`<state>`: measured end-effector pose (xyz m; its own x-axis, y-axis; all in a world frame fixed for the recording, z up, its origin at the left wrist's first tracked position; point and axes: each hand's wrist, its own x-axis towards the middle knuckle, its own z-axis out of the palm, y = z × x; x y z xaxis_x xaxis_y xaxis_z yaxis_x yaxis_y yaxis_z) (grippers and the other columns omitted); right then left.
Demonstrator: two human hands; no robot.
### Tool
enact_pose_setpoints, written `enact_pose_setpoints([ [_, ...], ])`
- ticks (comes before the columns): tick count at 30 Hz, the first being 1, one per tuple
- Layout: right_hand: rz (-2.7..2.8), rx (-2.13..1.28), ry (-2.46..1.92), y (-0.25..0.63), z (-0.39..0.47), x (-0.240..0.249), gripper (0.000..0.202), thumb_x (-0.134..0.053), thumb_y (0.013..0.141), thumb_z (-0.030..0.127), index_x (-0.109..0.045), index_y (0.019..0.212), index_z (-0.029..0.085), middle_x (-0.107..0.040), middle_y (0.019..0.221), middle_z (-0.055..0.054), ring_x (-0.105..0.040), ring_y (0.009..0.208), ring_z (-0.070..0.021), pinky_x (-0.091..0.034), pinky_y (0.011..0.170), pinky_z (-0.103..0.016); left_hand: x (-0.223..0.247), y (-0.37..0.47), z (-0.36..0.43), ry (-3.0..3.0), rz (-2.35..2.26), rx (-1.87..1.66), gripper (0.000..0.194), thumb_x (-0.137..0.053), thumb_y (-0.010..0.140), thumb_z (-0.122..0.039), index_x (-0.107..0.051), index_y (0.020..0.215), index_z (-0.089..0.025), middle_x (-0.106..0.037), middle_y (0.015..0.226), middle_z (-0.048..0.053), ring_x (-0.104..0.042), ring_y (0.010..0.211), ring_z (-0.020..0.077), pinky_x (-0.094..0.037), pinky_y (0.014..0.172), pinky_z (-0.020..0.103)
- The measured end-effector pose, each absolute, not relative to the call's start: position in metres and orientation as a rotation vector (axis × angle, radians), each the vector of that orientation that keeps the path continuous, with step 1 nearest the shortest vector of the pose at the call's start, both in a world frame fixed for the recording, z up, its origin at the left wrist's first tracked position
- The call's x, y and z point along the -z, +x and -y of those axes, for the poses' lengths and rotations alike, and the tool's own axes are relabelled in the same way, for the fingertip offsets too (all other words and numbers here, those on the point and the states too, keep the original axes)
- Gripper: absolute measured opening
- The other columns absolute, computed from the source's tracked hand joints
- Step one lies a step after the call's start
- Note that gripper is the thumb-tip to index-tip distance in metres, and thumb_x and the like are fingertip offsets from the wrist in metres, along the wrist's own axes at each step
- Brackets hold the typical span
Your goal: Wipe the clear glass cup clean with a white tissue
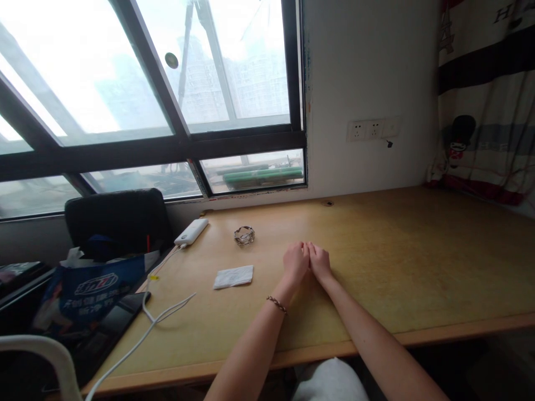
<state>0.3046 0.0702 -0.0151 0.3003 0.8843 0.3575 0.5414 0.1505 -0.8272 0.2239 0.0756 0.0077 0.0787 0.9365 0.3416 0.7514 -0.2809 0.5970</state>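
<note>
Both my hands rest together on the wooden table (pixel 401 267), backs up and side by side, with their knuckles touching. My left hand (pixel 296 260) is closed, its fingers curled under; a braided bracelet (pixel 277 304) circles that wrist. Beside it, my right hand (pixel 320 262) is closed too. No object shows in either hand, though the palms are hidden. A folded white tissue (pixel 233 277) lies flat to the left of my hands. Farther back stands a small round openwork thing (pixel 244 236), shiny and crown-shaped; I cannot tell its kind.
A white power bank (pixel 191 232) with a white cable (pixel 157 318) lies along the table's left edge. Left of the table are a black chair (pixel 119 220), a blue bag (pixel 92 289) and a dark flat panel (pixel 112 328). Window, wall sockets (pixel 366 130) and curtain (pixel 487 106) stand behind.
</note>
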Motion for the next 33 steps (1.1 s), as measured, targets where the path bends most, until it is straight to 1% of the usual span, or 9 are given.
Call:
enact_pose_setpoints([
  [3,1.345,-0.461,-1.513,0.303,-0.069,0.017,0.047,-0.026,0.082,0.045,-0.055,0.057,0.018,-0.054,0.043,0.000,-0.049,0.040,-0.0117,-0.033,0.044,-0.021,-0.016,0.212,-0.075,2.103,-2.154,-0.908,0.044,-0.036,0.077,-0.048,-0.057,0.096,-0.014,-0.046,0.115,0.018,-0.027,0.115,0.0369,-0.024,0.086,0.056],
  [5,1.337,-0.465,-1.503,0.302,-0.069,0.018,0.046,-0.026,0.081,0.046,-0.052,0.055,0.018,-0.051,0.040,0.001,-0.047,0.038,-0.0109,-0.032,0.042,-0.020,-0.015,0.202,-0.080,1.975,-2.393,-0.784,0.053,-0.037,0.075,-0.051,-0.050,0.110,-0.013,-0.029,0.130,0.019,-0.005,0.121,0.0420,-0.016,0.083,0.065],
  [8,1.352,-0.448,-1.492,0.302,-0.069,0.020,0.045,-0.027,0.081,0.046,-0.050,0.054,0.018,-0.051,0.041,0.001,-0.048,0.038,-0.0104,-0.031,0.042,-0.020,-0.005,0.189,-0.090,1.783,-2.540,-0.588,0.062,-0.037,0.073,-0.053,-0.041,0.119,-0.012,-0.015,0.136,0.019,0.004,0.121,0.0441,-0.012,0.079,0.070],
  [14,1.384,-0.427,-1.528,0.304,-0.070,0.021,0.044,-0.026,0.081,0.045,-0.049,0.055,0.019,-0.052,0.042,0.001,-0.048,0.039,-0.0110,-0.032,0.043,-0.020,0.009,0.186,-0.096,1.936,-2.358,-0.690,0.050,-0.041,0.076,-0.045,-0.047,0.110,-0.010,-0.026,0.130,0.022,-0.016,0.120,0.0398,-0.020,0.085,0.063],
  [17,1.367,-0.376,-1.555,0.306,-0.071,0.021,0.039,-0.027,0.081,0.041,-0.051,0.060,0.019,-0.056,0.050,-0.001,-0.051,0.045,-0.0123,-0.034,0.047,-0.021,0.008,0.199,-0.089,2.229,-1.827,-0.901,0.033,-0.038,0.080,-0.033,-0.053,0.099,-0.011,-0.045,0.116,0.019,-0.041,0.108,0.0268,-0.033,0.088,0.043],
  [19,1.320,-0.305,-1.578,0.309,-0.073,0.021,0.033,-0.031,0.080,0.037,-0.053,0.066,0.018,-0.060,0.058,-0.004,-0.054,0.053,-0.0141,-0.035,0.051,-0.022,0.007,0.209,-0.084,2.270,-1.435,-0.946,0.027,-0.036,0.081,-0.028,-0.057,0.089,-0.013,-0.058,0.096,0.013,-0.053,0.088,0.0183,-0.040,0.078,0.030],
  [23,1.239,-0.227,-1.593,0.313,-0.076,0.021,0.026,-0.033,0.077,0.032,-0.055,0.072,0.017,-0.062,0.068,-0.006,-0.055,0.061,-0.0163,-0.036,0.056,-0.024,0.008,0.221,-0.081,2.017,-1.120,-1.041,0.025,-0.039,0.078,-0.028,-0.061,0.080,-0.015,-0.062,0.070,0.004,-0.055,0.064,0.0129,-0.043,0.061,0.023],
  [28,1.285,-0.267,-1.555,0.312,-0.076,0.022,0.021,-0.037,0.074,0.029,-0.055,0.074,0.017,-0.062,0.071,-0.005,-0.055,0.063,-0.0153,-0.038,0.060,-0.024,0.013,0.209,-0.095,1.459,-1.237,-1.215,0.023,-0.040,0.076,-0.024,-0.058,0.080,-0.011,-0.063,0.075,0.007,-0.058,0.058,0.0121,-0.044,0.052,0.021],
  [33,1.438,-0.343,-1.569,0.310,-0.072,0.021,0.011,-0.048,0.069,0.023,-0.057,0.072,0.018,-0.062,0.074,-0.006,-0.055,0.066,-0.0150,-0.039,0.063,-0.024,0.019,0.191,-0.105,1.606,-1.632,-1.163,0.021,-0.046,0.072,-0.025,-0.060,0.081,-0.011,-0.062,0.073,0.009,-0.057,0.059,0.0138,-0.041,0.055,0.023],
])
